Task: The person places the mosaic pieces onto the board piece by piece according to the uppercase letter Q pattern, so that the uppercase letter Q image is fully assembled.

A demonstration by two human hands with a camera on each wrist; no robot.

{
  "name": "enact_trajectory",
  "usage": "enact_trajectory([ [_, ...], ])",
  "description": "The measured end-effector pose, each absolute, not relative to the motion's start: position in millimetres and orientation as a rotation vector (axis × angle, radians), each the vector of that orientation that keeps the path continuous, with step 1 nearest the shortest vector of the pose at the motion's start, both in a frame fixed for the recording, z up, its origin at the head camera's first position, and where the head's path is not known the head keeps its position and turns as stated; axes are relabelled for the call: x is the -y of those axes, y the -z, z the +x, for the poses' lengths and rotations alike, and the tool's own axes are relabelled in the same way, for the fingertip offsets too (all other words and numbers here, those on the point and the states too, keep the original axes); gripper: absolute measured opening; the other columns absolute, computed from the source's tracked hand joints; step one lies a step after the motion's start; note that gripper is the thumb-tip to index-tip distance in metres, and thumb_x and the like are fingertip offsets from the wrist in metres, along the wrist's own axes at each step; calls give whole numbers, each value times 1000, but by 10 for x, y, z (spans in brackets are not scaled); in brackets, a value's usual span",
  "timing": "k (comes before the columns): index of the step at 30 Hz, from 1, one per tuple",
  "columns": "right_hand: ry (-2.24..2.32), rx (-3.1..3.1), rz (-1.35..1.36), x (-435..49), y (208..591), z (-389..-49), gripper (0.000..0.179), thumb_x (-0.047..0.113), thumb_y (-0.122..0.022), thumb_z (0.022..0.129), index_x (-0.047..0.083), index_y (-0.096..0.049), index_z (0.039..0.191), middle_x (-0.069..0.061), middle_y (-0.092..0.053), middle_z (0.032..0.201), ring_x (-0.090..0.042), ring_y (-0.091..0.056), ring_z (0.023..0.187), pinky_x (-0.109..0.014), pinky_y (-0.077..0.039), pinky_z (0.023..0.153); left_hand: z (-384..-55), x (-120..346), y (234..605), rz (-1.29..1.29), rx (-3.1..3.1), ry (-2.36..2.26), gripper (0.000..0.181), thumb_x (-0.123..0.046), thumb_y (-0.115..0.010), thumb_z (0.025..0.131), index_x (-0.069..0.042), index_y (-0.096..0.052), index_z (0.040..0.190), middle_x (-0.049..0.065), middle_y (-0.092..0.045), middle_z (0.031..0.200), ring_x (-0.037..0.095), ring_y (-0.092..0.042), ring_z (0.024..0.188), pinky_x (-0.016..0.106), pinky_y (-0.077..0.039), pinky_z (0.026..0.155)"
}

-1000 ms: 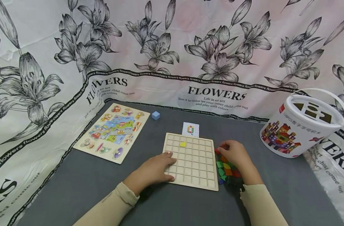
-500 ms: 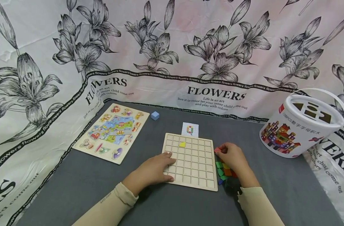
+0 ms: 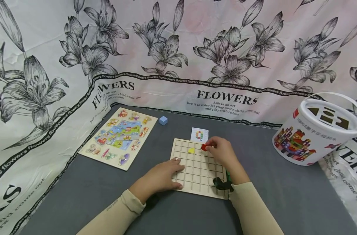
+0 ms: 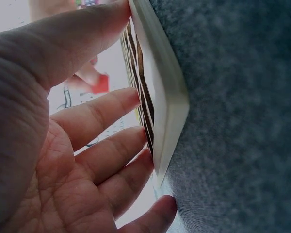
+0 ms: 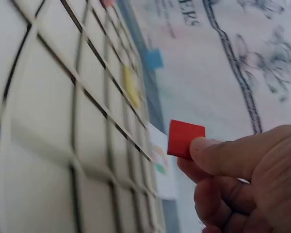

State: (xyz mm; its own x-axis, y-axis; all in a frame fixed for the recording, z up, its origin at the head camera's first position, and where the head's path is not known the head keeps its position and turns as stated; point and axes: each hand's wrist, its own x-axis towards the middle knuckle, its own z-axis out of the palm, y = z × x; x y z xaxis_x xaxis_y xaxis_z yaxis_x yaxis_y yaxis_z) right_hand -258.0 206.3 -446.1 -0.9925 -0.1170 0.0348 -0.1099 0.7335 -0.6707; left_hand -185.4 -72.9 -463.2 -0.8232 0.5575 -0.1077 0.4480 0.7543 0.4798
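Pinching a small red square tile [image 3: 204, 147] btw thumb and fingertips of my right hand [image 3: 220, 152], I hold it just over the far rows of the pale wooden grid board [image 3: 196, 182], near the yellow tile [image 3: 191, 150] already seated in a cell. My left hand [image 3: 160, 176] lies flat, fingers straight, pressing the board's near-left edge. Risk, imo: tile comes down tilted, catches a cell rib and skips off, or the board shifts if the left hand eases.
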Motion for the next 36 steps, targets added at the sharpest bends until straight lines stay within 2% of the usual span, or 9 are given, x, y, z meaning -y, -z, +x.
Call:
enact_trajectory([
  [6,1059,-2898,-174,-1906,4560,-2658,9,12,-71,104,10,-77,111,-12,-78,110,-27,-67,92,-39,-54,77,-1866,655,4636,815,-2702,-644,69,-36,-90,91,-15,-65,153,11,-50,170,30,-43,161,56,-42,127],
  [17,1066,-2853,-191,-1897,4641,-2666,9,13,-73,104,9,-79,109,-13,-73,111,-24,-65,87,-34,-52,73,-1854,645,4598,811,-2695,-639,69,-35,-90,92,-14,-65,153,12,-49,170,31,-43,161,57,-42,126],
  [25,991,-2883,-216,-1912,4672,-2667,10,12,-73,103,9,-81,108,-12,-70,113,-25,-61,94,-39,-53,82,-1838,630,4581,804,-2687,-655,68,-33,-90,91,-13,-65,152,12,-49,170,31,-42,161,57,-41,127],
  [31,1079,-2932,-269,-2045,4571,-2634,18,11,-68,107,4,-79,119,-15,-70,118,-25,-63,92,-39,-54,76,-1838,671,4605,800,-2684,-672,68,-31,-90,92,-12,-65,152,13,-48,171,33,-41,162,56,-40,128],
  [36,1053,-3025,-277,-2485,4343,-2457,22,11,-65,109,0,-76,125,-19,-69,119,-24,-60,83,-36,-50,68,-1851,725,4628,774,-2682,-691,69,-31,-90,92,-12,-64,154,14,-46,172,34,-39,163,57,-38,129],
])
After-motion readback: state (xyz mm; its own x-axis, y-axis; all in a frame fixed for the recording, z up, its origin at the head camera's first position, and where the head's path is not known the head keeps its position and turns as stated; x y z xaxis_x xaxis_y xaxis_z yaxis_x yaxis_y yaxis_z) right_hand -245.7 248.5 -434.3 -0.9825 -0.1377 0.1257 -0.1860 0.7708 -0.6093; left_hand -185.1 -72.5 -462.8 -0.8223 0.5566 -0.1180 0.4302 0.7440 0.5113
